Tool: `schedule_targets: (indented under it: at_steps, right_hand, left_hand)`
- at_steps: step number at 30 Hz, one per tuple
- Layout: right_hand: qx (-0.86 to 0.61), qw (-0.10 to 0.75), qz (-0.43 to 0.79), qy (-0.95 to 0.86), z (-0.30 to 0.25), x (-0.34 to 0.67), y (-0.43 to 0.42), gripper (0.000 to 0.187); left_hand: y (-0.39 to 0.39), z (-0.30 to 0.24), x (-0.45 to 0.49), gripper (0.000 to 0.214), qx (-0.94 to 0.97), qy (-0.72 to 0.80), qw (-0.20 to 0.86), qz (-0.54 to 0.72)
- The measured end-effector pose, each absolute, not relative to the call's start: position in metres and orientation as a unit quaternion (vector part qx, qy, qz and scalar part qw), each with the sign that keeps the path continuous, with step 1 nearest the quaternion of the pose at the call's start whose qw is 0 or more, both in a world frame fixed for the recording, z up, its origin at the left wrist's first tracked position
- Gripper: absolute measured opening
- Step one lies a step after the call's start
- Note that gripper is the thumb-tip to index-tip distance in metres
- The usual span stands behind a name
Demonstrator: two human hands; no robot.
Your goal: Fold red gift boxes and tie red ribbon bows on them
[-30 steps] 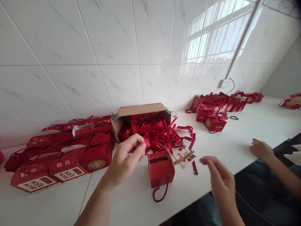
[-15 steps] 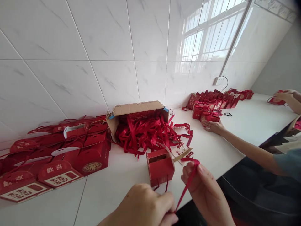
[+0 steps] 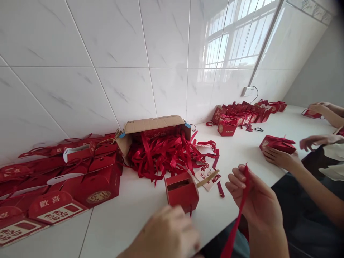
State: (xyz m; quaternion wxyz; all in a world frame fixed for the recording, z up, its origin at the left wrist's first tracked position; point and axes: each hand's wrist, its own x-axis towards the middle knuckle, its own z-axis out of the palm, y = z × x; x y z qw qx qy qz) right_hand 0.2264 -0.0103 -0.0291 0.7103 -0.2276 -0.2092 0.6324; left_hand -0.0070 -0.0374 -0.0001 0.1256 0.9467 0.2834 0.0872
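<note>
Far left: printed red boxes (image 3: 98, 186) packed close on the white counter (image 3: 129, 204). Next, a carton (image 3: 154, 123) against the tiled wall, loose ribbons (image 3: 161, 154) spilling from its front. Left hand (image 3: 168, 233) low, blurred, fingers curled; cannot tell whether it grips anything. Just beyond it, a handled box (image 3: 182, 193), gap in its top, near a printed card (image 3: 206, 176). Right hand (image 3: 258, 200) pinches a red ribbon (image 3: 239, 215), its length hanging down. Farther right, a co-worker's hand (image 3: 283, 159) touches a tied box (image 3: 278, 143).
</note>
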Motion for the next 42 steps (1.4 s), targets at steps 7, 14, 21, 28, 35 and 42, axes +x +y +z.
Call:
schedule_targets:
  at_steps: [7,14,21,28,35,42]
  right_hand:
    - [-0.415,0.556,0.594,-0.407,-0.047,0.233,0.007,0.031]
    - [-0.453,0.401,0.62,-0.5,-0.085,0.206,0.016,0.039]
    - [-0.396,0.386,0.632,-0.543,-0.08,0.206,0.006,0.041]
    - [-0.394,0.383,0.615,-0.566,-0.073,0.208,-0.003,0.04]
    - [-0.386,0.388,0.621,-0.56,-0.078,0.205,-0.003,0.038]
    - [-0.385,0.386,0.588,-0.598,-0.077,0.206,-0.004,0.039]
  left_hand:
    - [0.027,0.001,0.013,0.011,0.824,0.542,0.12,0.116]
    - [0.043,-0.014,0.003,0.023,0.87,0.449,0.186,0.084]
    - [0.052,-0.013,-0.005,0.023,0.895,0.377,0.236,0.041]
    - [0.046,-0.007,-0.003,0.028,0.905,0.353,0.234,0.045]
    - [0.029,0.0,0.008,0.022,0.896,0.38,0.211,0.087]
    - [0.028,-0.002,0.019,0.019,0.917,0.33,0.192,0.113]
